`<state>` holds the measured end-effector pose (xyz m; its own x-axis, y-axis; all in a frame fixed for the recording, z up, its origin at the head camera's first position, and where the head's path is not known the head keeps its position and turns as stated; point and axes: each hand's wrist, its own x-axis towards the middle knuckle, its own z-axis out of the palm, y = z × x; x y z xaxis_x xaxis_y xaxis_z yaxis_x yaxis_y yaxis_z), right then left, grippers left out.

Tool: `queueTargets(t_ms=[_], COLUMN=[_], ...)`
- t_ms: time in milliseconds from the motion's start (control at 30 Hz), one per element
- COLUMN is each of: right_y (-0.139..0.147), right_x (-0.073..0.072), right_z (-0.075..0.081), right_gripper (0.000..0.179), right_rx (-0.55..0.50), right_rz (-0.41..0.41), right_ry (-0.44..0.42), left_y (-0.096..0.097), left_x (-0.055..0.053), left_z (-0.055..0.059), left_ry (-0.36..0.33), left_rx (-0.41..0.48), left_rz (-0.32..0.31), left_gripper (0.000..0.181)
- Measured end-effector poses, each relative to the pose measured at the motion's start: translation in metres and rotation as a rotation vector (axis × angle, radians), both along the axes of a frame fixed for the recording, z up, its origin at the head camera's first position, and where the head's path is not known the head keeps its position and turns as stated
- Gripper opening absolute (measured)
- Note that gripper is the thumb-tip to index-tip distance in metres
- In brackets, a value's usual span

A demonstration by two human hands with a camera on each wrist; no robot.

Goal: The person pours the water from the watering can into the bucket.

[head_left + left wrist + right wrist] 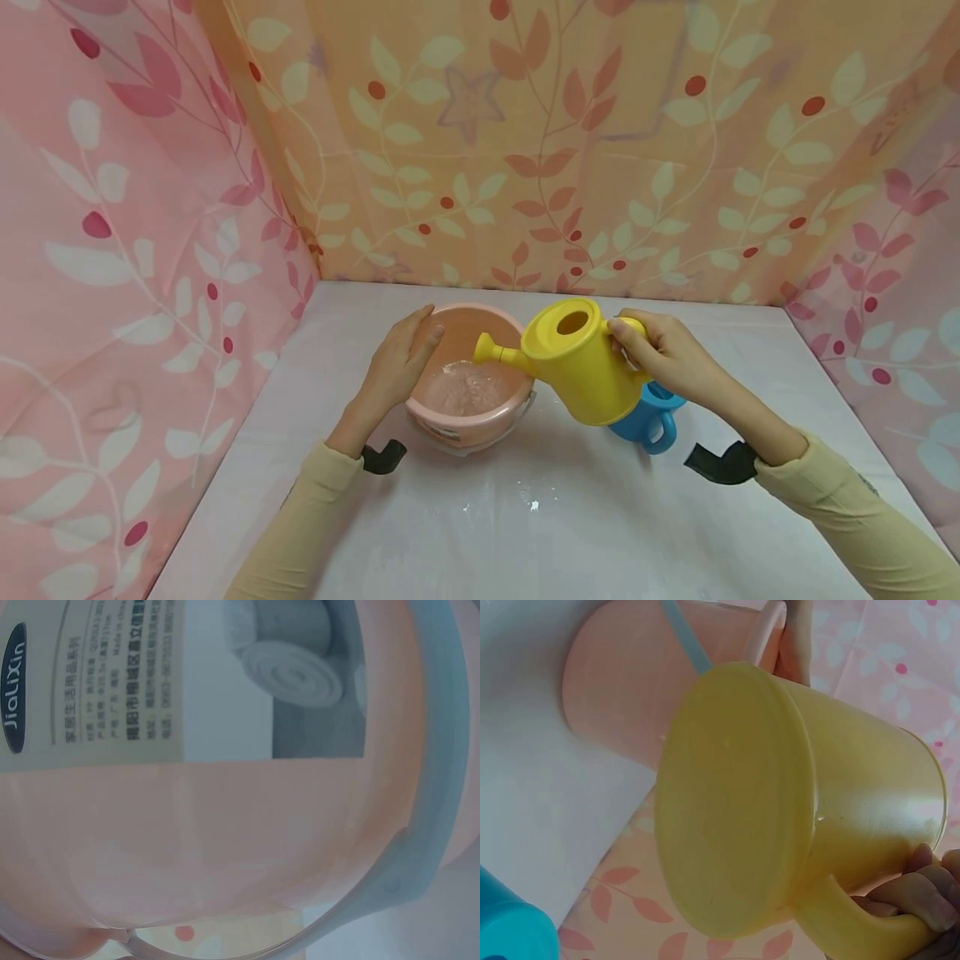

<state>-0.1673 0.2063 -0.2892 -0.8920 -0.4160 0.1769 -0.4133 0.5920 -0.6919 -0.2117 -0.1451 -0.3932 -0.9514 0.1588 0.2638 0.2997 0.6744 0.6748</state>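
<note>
Touching the pink bucket (480, 432) at its left edge with the left hand (396, 360), thumb apart from nearly straight fingers; clamping curled fingers of the right hand (667, 354) round the handle (840, 922) of the yellow watering can (588, 375); holding the can aloft, tilted, right of the bucket, with spout (510, 357) over the opening; with rippled water (467, 392) inside the bucket; with a blue cup (640, 423) to the bucket's right, partly behind the can; with droplets (534, 505) on the white table (480, 558) in front of the bucket.
</note>
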Motion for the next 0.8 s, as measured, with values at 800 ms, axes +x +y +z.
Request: queueTargets(t_ms=[800], right_y=[-0.0002], right_x=[0.0001], right_z=[0.0023], right_gripper=[0.025], right_rx=[0.013], right_rz=[0.004], right_ry=[0.002], left_y=[-0.0002], left_x=[0.0003], left_z=[0.0006], left_ry=[-0.008], left_rx=[0.006], left_rz=[-0.004], left_gripper=[0.064])
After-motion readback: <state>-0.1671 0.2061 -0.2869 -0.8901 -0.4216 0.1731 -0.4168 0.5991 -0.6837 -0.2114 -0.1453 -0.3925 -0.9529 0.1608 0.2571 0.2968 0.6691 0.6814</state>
